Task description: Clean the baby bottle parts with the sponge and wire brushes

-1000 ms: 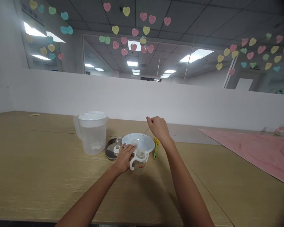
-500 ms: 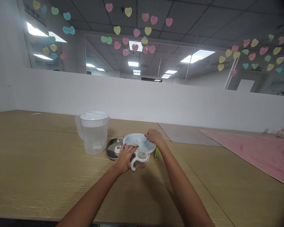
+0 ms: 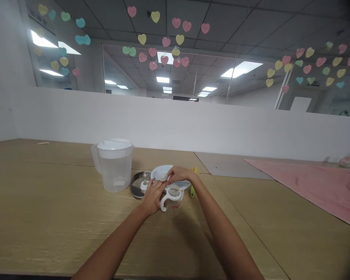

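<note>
My left hand (image 3: 154, 195) rests at the front left rim of a white bowl (image 3: 160, 169), its fingers stretched out. My right hand (image 3: 177, 174) reaches over the bowl with fingers bent together, close to the left fingertips. Beside its fingertips is a small clear round piece (image 3: 162, 177); whether the fingers grip it is hidden. In front of the bowl stands an open clear baby bottle (image 3: 174, 202) with white handles. To the left, a round metal tray (image 3: 136, 189) carries a clear dome-shaped piece with a white ring (image 3: 144, 186).
A lidded translucent pitcher (image 3: 116, 167) stands left of the tray. A green and yellow handled item (image 3: 192, 191) lies right of the bowl. Pink cloth (image 3: 312, 186) covers the table's right side. A white wall (image 3: 163, 122) rises behind the table.
My right hand has moved left and slightly lower, from the bowl's right rim to near my left fingertips. My left hand stays almost still. The camera view has shifted slightly.
</note>
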Demonstrator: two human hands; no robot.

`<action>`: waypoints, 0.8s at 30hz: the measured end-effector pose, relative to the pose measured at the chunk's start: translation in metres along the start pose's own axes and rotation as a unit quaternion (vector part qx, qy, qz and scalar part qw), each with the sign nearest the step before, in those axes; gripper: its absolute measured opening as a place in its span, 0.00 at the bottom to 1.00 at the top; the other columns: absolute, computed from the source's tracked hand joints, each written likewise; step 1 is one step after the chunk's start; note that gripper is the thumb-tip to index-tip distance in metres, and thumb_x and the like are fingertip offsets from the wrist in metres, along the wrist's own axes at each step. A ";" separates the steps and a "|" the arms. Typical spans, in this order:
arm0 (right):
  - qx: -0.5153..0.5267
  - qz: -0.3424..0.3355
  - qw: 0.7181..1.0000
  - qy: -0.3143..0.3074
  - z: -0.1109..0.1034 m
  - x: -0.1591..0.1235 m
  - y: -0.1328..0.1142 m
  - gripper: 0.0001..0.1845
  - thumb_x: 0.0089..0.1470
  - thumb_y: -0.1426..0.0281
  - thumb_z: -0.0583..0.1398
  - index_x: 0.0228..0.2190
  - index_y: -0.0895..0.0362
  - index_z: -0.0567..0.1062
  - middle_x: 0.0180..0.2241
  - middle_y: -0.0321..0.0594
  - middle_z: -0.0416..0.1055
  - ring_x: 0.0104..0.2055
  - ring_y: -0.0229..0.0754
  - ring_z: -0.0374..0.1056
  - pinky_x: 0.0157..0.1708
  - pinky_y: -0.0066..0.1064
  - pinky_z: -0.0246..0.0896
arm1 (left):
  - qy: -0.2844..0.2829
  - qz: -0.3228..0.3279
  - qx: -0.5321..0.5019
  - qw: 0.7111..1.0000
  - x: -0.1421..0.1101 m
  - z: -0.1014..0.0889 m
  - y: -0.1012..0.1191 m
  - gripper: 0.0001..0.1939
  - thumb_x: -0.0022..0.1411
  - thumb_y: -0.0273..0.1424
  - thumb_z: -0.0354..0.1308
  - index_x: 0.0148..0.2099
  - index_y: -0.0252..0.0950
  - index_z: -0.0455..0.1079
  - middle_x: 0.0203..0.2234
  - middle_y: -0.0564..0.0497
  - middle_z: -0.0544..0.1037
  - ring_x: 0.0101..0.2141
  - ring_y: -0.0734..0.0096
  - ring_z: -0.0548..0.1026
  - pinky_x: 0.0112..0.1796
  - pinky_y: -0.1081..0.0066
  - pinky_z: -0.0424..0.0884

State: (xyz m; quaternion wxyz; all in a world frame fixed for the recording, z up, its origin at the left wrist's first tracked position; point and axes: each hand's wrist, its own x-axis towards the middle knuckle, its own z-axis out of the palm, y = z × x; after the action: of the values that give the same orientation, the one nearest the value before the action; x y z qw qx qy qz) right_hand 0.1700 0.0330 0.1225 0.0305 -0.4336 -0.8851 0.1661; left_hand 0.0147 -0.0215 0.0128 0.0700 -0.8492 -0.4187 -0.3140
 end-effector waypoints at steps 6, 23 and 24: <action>0.127 -0.044 0.991 -0.005 0.012 0.009 0.009 0.11 0.36 0.66 0.62 0.26 0.57 0.78 0.22 0.31 0.70 0.25 0.33 0.61 0.26 0.22 0.54 | 0.011 0.007 -0.004 1.000 0.000 0.003 -0.002 0.26 0.55 0.35 0.53 0.56 0.35 0.58 0.53 0.41 0.65 0.53 0.56 0.61 0.53 0.53 0.46; -0.009 0.080 0.992 0.095 0.007 0.005 0.014 0.13 0.45 0.76 0.55 0.34 0.62 0.75 0.27 0.42 0.73 0.22 0.33 0.64 0.21 0.21 0.52 | 0.002 0.040 -0.002 0.999 -0.001 -0.003 -0.001 0.25 0.55 0.34 0.53 0.55 0.44 0.57 0.44 0.47 0.69 0.46 0.60 0.65 0.52 0.53 0.47; -0.021 0.086 0.991 0.098 0.007 0.005 0.014 0.13 0.44 0.76 0.55 0.34 0.62 0.75 0.28 0.43 0.74 0.24 0.34 0.65 0.22 0.22 0.53 | 0.004 0.041 -0.006 0.999 -0.001 -0.003 -0.001 0.24 0.55 0.34 0.53 0.55 0.43 0.58 0.44 0.47 0.69 0.46 0.60 0.66 0.52 0.53 0.48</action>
State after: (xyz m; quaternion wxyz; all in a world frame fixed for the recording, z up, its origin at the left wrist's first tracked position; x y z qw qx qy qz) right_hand 0.1761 0.0426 0.1110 0.0936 -0.5230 -0.8405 0.1060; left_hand 0.0119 -0.0229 0.0143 0.0795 -0.8649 -0.3814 -0.3164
